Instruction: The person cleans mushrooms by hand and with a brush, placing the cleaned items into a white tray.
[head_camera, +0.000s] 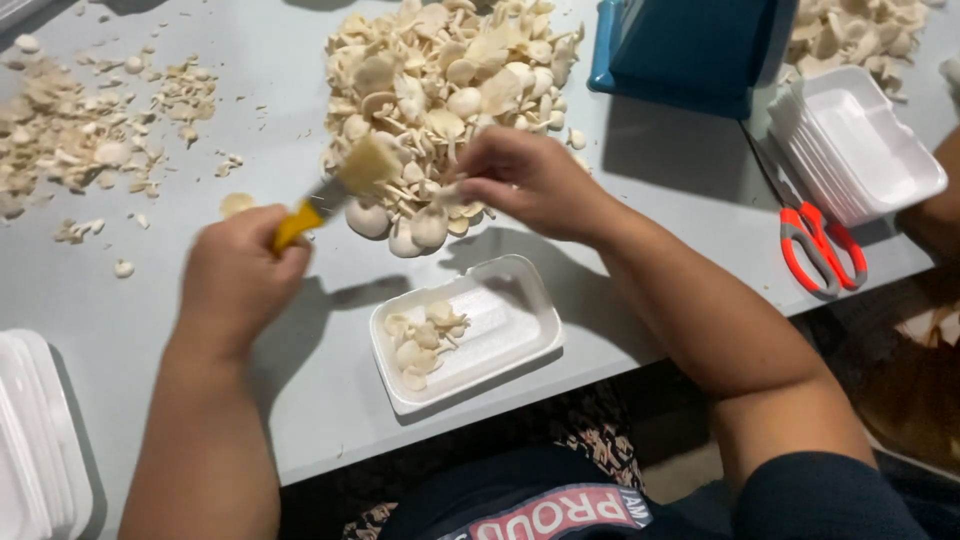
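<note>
Left hand: left hand (235, 275) is wrapped round the yellow handle of a knife (335, 190), near the tabletop's (150, 300) front edge; blade raised toward the pile
Right hand: right hand (525, 175) pinches a mushroom at the near side of the mushroom pile (450, 90); fingers pressed together
Tray: white foam tray (520, 330) by the front edge holds only a few pale caps; mostly unfilled
Progress: early, by the look; big heap left at the back edge; trimmings (70, 130) scattered toward the left edge
Aside: red scissors (820, 245), stacked trays (860, 140) toward the right edge
</note>
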